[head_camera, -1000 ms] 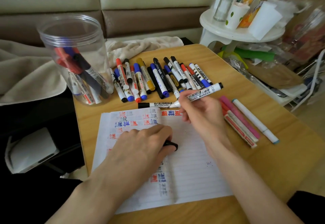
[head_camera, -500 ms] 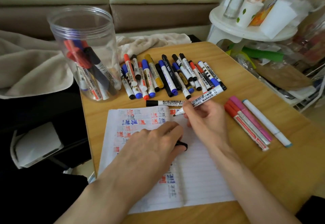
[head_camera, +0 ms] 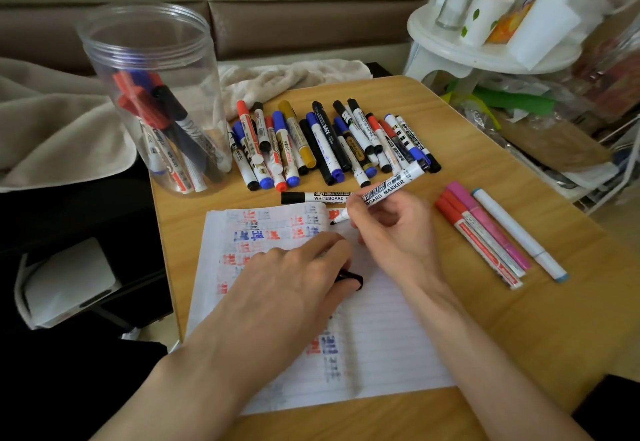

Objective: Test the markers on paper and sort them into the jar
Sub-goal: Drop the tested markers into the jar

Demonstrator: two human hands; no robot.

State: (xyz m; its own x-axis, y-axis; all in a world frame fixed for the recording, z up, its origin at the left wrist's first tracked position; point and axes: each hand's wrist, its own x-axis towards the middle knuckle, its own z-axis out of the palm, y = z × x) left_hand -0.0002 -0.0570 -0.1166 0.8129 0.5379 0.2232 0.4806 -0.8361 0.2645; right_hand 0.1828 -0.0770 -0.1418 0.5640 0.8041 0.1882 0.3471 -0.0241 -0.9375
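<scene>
The white whiteboard marker with a black nib (head_camera: pixel 388 188) is pinched in my right grip (head_camera: pixel 391 232), slanted like a pen, with its tip at the top of the lined white paper (head_camera: pixel 391 336) for a test stroke. My left grip (head_camera: pixel 287 288) pins the sheet and curls round the black cap (head_camera: pixel 349 278), presumably for recapping. The clear plastic jar (head_camera: pixel 156 101), partly filled, stands at the far left of the wooden desk (head_camera: pixel 519 336).

Light wood-grain tabletop w/ rounded far corner (head_camera: pixel 519 336) fills centre & right. Behind it, padded sofa back: cream upper panels over a brown band (head_camera: pixel 311 21). Beige fleece blanket (head_camera: pixel 52 129) heaped at left, spilling along table's far edge. Top right: white round plastic stand (head_camera: pixel 446 51) crowded w/ bottles & a paper cup, misc. clutter below. White boxy item (head_camera: pixel 69 281) in dark area, lower left. Soft, even daylight.
</scene>
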